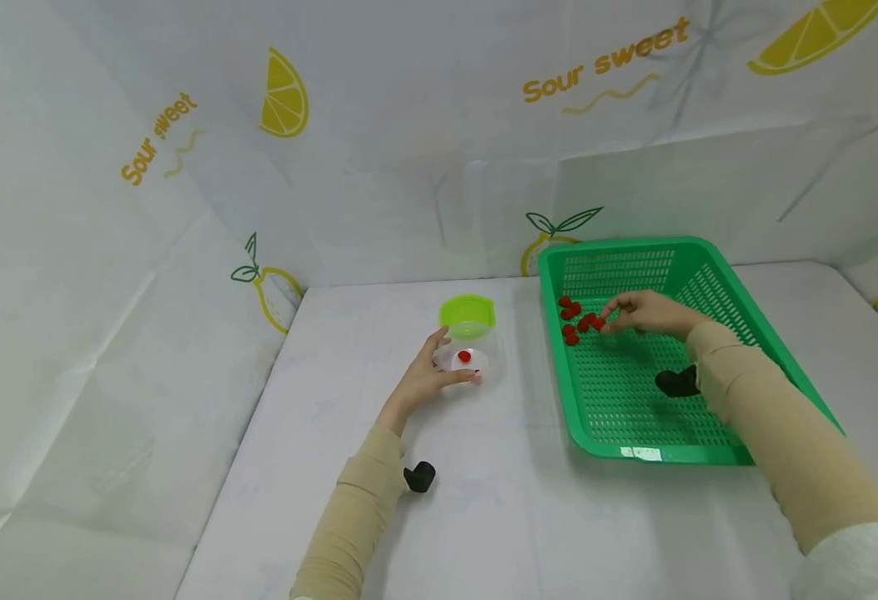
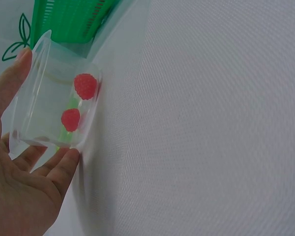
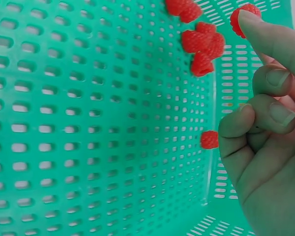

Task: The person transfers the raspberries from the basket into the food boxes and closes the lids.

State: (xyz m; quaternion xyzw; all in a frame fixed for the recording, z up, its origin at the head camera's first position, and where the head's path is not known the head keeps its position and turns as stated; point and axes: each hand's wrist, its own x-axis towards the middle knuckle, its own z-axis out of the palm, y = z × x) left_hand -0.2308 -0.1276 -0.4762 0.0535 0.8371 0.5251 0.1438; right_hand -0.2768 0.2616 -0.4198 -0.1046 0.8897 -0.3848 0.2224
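Two raspberries (image 2: 85, 86) are all I count in the clear cup (image 2: 46, 98), so from my remote seat the work looks to be in its early part. Furthest to the left of the green basket (image 1: 611, 383), I have the left hand (image 1: 419, 379) around that cup, thumb on one side and fingers on the other; it grasps the cup, I judge to steady it. The cup itself is left of the basket, near its left wall but apart from it, roughly level with the basket's middle. The lime-green lid (image 1: 467, 310) lies left of the basket too, level with its far half, and I see nothing covering the cup's mouth. Inside the basket, towards its left wall, lie the loose raspberries (image 3: 201, 42), in small clusters; I make them about seven, though they overlap and my count may be off. That is the larger share, and I read it as what is left to do. Just right of them, over the basket's floor, the right hand (image 1: 650, 313) seems to pinch one more raspberry (image 3: 235, 22) at its fingertips, with other fingers curled in. Whether that berry is clear of the basket's floor, I cannot tell.
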